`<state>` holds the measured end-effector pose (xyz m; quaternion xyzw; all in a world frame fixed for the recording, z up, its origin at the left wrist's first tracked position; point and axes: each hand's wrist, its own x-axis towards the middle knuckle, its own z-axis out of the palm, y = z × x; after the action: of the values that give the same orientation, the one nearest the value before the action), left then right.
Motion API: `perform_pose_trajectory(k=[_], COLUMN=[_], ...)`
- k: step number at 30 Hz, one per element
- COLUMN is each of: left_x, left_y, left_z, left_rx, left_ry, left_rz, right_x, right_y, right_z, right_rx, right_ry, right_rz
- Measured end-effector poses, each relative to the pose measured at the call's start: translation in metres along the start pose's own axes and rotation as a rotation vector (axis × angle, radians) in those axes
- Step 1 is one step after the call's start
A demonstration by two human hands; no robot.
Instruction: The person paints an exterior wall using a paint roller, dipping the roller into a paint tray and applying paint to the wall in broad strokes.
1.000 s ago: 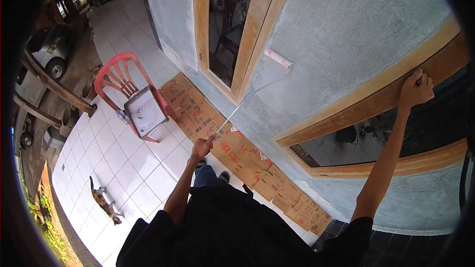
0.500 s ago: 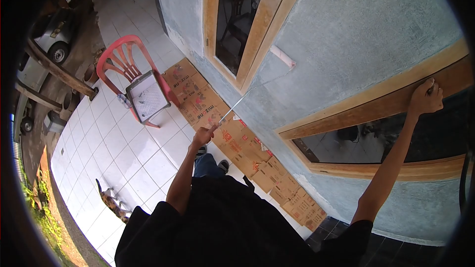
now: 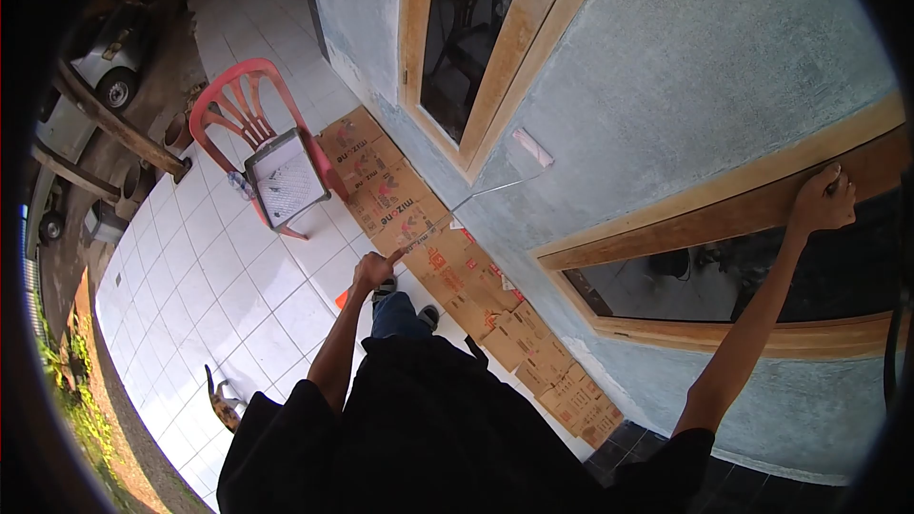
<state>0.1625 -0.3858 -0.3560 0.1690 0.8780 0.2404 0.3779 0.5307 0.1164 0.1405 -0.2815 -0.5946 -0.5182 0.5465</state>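
Observation:
My left hand (image 3: pixel 375 271) is closed round the handle of a paint roller, with an orange part showing beneath the hand. The roller's thin metal rod runs up to the right, and its pale pinkish sleeve (image 3: pixel 532 147) lies against the grey-blue wall (image 3: pixel 657 67) between two wooden window frames. My right hand (image 3: pixel 824 200) is at the wooden window sash (image 3: pixel 705 216) on the right, its fingers curled in at the wood; whether they grip anything is hidden.
A red plastic chair (image 3: pixel 240 100) holds a paint tray (image 3: pixel 286 181). Flattened cardboard (image 3: pixel 457 276) lies along the wall's foot. On the white tiles (image 3: pixel 238 295) is a cat (image 3: pixel 225 409). Wooden posts and a vehicle (image 3: pixel 109 62) stand beyond.
The roller sleeve has moved down and left along the wall. My left hand has drawn back slightly, down and left. The cat has shifted toward my sleeve. My right hand stays at the sash.

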Motion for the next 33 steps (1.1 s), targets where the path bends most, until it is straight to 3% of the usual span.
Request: perform_pose_trajectory(k=[9,14,17,22,25,27,29,33], left_x=[0.007,0.018,0.032,0.031,0.035,0.038,0.041,0.023], left_y=[0.038,0.045,0.031,-0.002,-0.015,-0.021,-0.021,-0.002], left_z=[-0.070,-0.067,-0.055,-0.040,-0.029,-0.022,-0.016,-0.040], left_rx=[-0.007,-0.019,-0.008,0.008,0.081,0.095,0.219,0.204], left_ry=[0.084,0.045,0.053,-0.106,-0.125,-0.094,0.061,0.041], left_rz=[0.204,0.216,0.187,-0.073,-0.118,-0.110,-0.094,-0.083], right_x=[0.001,0.000,-0.002,0.000,-0.001,-0.001,-0.001,-0.001], right_y=[-0.001,0.001,0.004,0.001,0.003,0.002,0.002,0.002], right_z=[-0.001,-0.001,0.002,0.000,0.001,0.001,0.001,0.000], right_rx=[-0.028,-0.053,-0.022,-0.017,-0.047,-0.041,-0.039,-0.038], right_ry=[-0.053,-0.090,-0.052,-0.036,-0.049,-0.042,-0.033,-0.052], right_rz=[0.033,0.033,0.015,0.015,0.008,0.007,0.007,0.013])
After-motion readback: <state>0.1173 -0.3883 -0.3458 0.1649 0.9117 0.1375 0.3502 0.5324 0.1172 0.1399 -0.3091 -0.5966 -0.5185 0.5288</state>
